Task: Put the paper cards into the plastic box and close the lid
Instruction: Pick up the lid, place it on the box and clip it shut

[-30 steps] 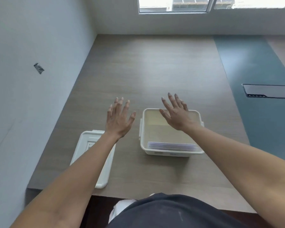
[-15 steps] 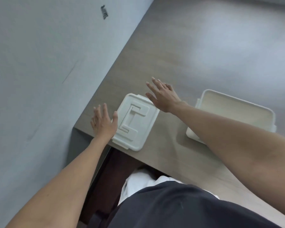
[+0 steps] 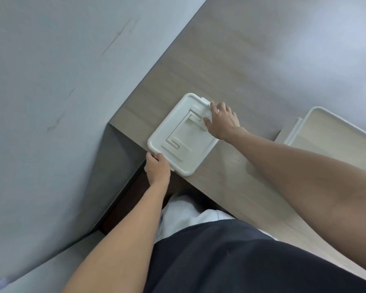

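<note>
Your lid [image 3: 183,134] lies flat on the worktop [image 3: 230,66], right at its near left corner, with one corner of the lid close to the worktop's edge. It is white, rectangular with rounded corners, and you can see raised ridges on its upper face. Your left hand [image 3: 157,169] is closed on the lid's near corner, thumb on top of the rim and fingers curled below, out of sight. Your right hand [image 3: 222,120] rests on the far side of the lid, fingers spread and bent over the edge by a small tab; it touches the lid, but you cannot tell from here whether it truly grips or only presses. The plastic box [image 3: 334,132] stands open on the worktop to the right, well apart from the lid, partly cut off by the frame and partly behind your right forearm. Its inside is pale; the cards cannot be made out. A grey wall [image 3: 61,81] runs along the worktop's left side.
</note>
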